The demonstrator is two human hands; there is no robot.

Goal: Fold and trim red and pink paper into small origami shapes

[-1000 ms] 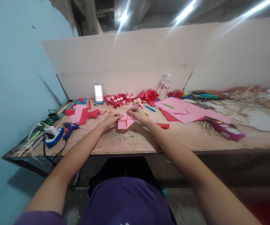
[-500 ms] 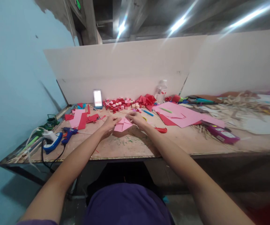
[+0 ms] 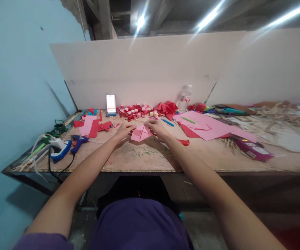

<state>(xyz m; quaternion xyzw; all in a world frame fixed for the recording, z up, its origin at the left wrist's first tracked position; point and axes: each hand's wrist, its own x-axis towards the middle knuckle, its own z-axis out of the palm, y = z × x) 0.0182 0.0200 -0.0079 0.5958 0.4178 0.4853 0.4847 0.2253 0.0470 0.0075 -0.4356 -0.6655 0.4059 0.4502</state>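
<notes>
A small folded pink paper (image 3: 140, 133) lies on the wooden table (image 3: 144, 158) in front of me. My left hand (image 3: 124, 131) pinches its left edge with the fingers closed. My right hand (image 3: 156, 127) grips its upper right corner, fingers curled on the paper. Both forearms reach forward over the table's near edge.
Large pink and red sheets (image 3: 204, 125) lie to the right, red scissors (image 3: 182, 141) near my right wrist. Small red and pink folded pieces (image 3: 136, 111), a phone (image 3: 110, 104) and a plastic bottle (image 3: 184, 98) stand at the back. A blue glue gun (image 3: 78, 141) and cables sit left; wooden sticks (image 3: 269, 116) right.
Both hands keep working the pink paper in nearly the same place; its folds have shifted slightly. The camera view has tilted a little.
</notes>
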